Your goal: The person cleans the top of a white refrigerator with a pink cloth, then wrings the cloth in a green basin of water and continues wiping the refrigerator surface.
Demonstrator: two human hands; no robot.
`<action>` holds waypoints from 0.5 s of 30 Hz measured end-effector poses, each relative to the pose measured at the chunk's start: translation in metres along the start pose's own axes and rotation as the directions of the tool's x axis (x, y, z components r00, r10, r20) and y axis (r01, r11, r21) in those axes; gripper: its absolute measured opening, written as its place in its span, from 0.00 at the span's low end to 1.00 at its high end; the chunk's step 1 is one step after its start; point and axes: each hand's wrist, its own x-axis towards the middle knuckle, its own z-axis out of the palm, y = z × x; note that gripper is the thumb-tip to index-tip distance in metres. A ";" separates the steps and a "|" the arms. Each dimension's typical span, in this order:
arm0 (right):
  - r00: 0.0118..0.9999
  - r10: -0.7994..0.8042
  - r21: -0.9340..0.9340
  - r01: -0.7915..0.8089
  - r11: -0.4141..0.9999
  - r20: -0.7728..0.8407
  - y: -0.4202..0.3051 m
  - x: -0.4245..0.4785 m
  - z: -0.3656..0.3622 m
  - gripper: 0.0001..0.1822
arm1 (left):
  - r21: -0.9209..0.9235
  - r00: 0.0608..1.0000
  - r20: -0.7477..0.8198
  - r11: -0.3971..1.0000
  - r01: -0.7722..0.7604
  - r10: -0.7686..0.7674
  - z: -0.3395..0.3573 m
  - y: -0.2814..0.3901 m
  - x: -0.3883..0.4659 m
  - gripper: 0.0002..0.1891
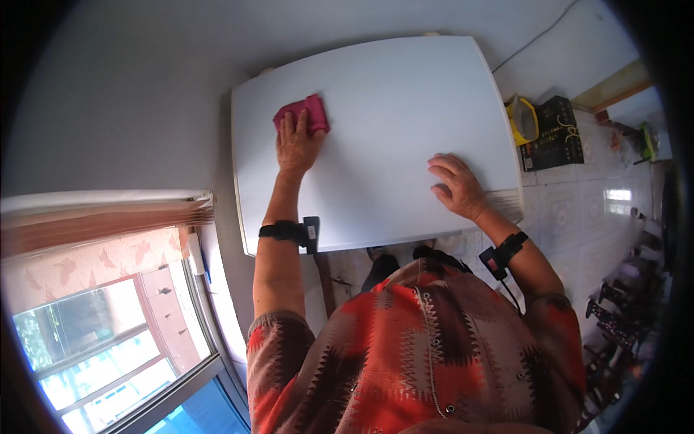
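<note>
A folded dark-pink cloth [320,112] lies on the white lid of a chest freezer [374,103], in its far left part. My left hand [297,145] rests over the cloth with its fingers spread on it, pressing it to the surface; part of the cloth is hidden beneath. On the right side near the front, my right hand [458,185] touches the lid with slightly bent fingers and holds nothing. A label [501,199] with small print is partly covered by the right wrist.
A grey wall runs behind and left of the freezer. At lower left is a window [97,320] with a patterned curtain [103,255]. A yellow bin [524,120] and a black box [553,135] stand on the tiled floor [561,217] to the right. A cable [534,40] runs along the wall.
</note>
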 end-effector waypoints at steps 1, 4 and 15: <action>1.000 0.004 -0.006 -0.004 1.000 0.002 -0.001 -0.001 0.001 0.20 | -0.009 1.000 0.013 1.000 0.024 -0.024 -0.005 -0.014 -0.006 0.40; 1.000 0.005 -0.022 -0.005 1.000 0.001 -0.004 0.000 0.004 0.20 | -0.011 0.996 -0.010 0.996 0.092 -0.092 -0.019 -0.054 -0.025 0.40; 1.000 -0.003 -0.059 0.002 0.998 -0.013 -0.009 -0.001 0.009 0.19 | 0.239 0.994 -0.080 0.970 -0.047 0.068 -0.065 -0.092 -0.108 0.32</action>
